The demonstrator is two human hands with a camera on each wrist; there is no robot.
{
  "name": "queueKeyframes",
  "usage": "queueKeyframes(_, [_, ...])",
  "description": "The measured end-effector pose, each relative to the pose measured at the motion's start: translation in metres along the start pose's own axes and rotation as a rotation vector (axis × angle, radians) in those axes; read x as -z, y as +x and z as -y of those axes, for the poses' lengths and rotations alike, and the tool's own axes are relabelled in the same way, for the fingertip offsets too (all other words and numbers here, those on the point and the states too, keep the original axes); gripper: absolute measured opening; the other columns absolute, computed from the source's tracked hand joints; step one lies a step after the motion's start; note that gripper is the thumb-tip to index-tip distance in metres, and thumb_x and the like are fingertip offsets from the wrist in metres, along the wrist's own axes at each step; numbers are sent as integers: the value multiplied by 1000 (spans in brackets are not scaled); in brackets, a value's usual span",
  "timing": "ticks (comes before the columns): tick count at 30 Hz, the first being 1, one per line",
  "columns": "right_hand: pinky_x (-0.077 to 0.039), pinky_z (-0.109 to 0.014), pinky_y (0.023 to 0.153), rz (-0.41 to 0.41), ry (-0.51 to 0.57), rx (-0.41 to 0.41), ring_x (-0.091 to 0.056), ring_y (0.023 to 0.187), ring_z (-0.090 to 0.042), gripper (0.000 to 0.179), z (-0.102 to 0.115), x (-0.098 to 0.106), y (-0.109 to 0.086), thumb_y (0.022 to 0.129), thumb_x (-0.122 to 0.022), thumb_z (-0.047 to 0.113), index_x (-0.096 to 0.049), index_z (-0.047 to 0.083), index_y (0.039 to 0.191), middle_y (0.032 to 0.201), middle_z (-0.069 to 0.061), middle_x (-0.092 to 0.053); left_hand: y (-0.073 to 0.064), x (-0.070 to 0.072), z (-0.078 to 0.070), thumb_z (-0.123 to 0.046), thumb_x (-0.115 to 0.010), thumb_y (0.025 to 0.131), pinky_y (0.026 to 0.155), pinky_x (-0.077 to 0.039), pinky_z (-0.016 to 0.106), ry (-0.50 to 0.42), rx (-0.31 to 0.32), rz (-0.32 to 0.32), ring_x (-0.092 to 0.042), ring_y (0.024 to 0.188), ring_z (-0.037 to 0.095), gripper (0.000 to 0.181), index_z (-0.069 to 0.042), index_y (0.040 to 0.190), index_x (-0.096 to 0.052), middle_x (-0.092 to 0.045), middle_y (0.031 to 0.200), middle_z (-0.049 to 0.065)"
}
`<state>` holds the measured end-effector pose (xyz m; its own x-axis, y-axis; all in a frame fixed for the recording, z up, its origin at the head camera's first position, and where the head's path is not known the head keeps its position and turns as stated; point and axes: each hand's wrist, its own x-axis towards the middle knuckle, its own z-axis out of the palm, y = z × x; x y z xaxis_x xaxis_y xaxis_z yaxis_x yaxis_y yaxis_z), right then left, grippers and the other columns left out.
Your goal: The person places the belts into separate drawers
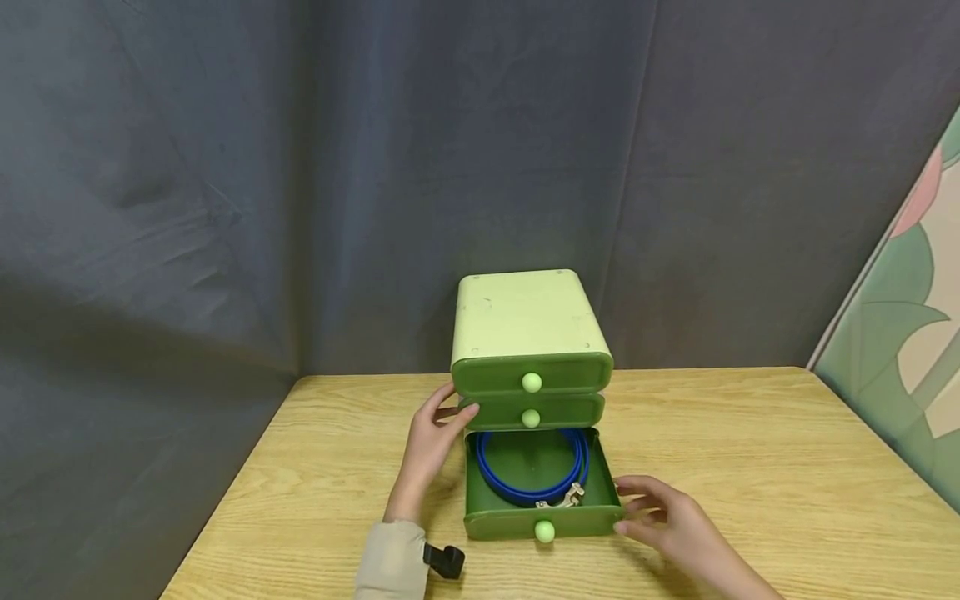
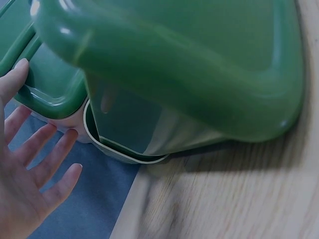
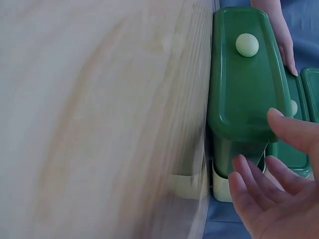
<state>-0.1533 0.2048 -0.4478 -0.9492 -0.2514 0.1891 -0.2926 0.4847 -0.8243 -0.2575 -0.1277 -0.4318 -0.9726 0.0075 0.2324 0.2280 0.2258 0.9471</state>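
Note:
A small cabinet [image 1: 525, 312] with a pale green top and dark green drawers stands on the table. Its bottom drawer [image 1: 502, 525] is pulled out and holds a coiled blue strap [image 1: 491, 482] with a metal buckle [image 1: 573, 494]. My left hand [image 1: 429, 442] is at the cabinet's left side, thumb on the middle drawer [image 1: 495, 412] front, other fingers spread along the side. At the pulled-out drawer's right front corner is my right hand [image 1: 667, 521], its thumb by the front edge and its relaxed fingers beside the side wall.
The wooden table [image 1: 750, 450] reaches back to a dark grey curtain [image 1: 465, 150]. A panel with a leaf pattern [image 1: 892, 333] stands along the right edge. A black strap end [image 1: 445, 561] sticks out at the left sleeve [image 1: 390, 558]. The top drawer [image 1: 487, 375] is closed.

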Motion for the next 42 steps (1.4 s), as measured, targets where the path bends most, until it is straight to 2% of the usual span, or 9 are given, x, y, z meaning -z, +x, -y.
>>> queueKeyframes(2, [-55,-29,75,20,4,-46,-64,91,-13,55,2,-1,2,81,-82,13,-59,-6,128,120,-22,-64,0,0,1,-40,-72,91,90,-52,43,0,2,-1,-57,115,27,59,-20,143,-54,-49,147,4])
queueKeyframes(8, [-54,-28,72,23,6,-117,-63,91,-21,69,6,-3,8,75,-87,14,-55,-6,132,122,-24,-61,0,0,0,-42,-72,90,90,-52,43,2,15,2,-56,116,27,60,-22,144,-53,-48,147,4])
queueKeyframes(16, [-54,-26,69,-34,-12,-177,-65,87,-20,71,11,-7,15,69,-90,9,-56,-7,130,114,-17,-64,-2,-1,-1,-40,-72,91,91,-51,43,-2,10,10,-57,116,27,60,-21,144,-53,-48,147,3])
queueKeyframes(21, [-54,-27,68,-46,-48,-192,-65,86,-18,71,12,-8,20,70,-90,13,-57,-7,129,112,-13,-66,-3,0,-1,-41,-72,91,91,-51,44,-4,16,6,-56,116,27,61,-21,145,-52,-47,148,4])
queueKeyframes(30, [-54,-27,67,-62,-27,-177,-64,85,-19,72,12,-9,33,72,-89,13,-55,-8,131,110,-15,-66,-3,0,0,-42,-71,91,90,-52,43,1,14,9,-55,117,28,60,-21,144,-53,-46,148,5])
queueKeyframes(42, [-56,-36,71,-81,11,-276,-63,96,-28,77,9,-8,60,78,-86,20,-48,-9,138,119,-23,-61,-1,0,0,-42,-71,91,90,-52,43,-2,13,12,-55,117,28,60,-21,144,-53,-47,148,4])
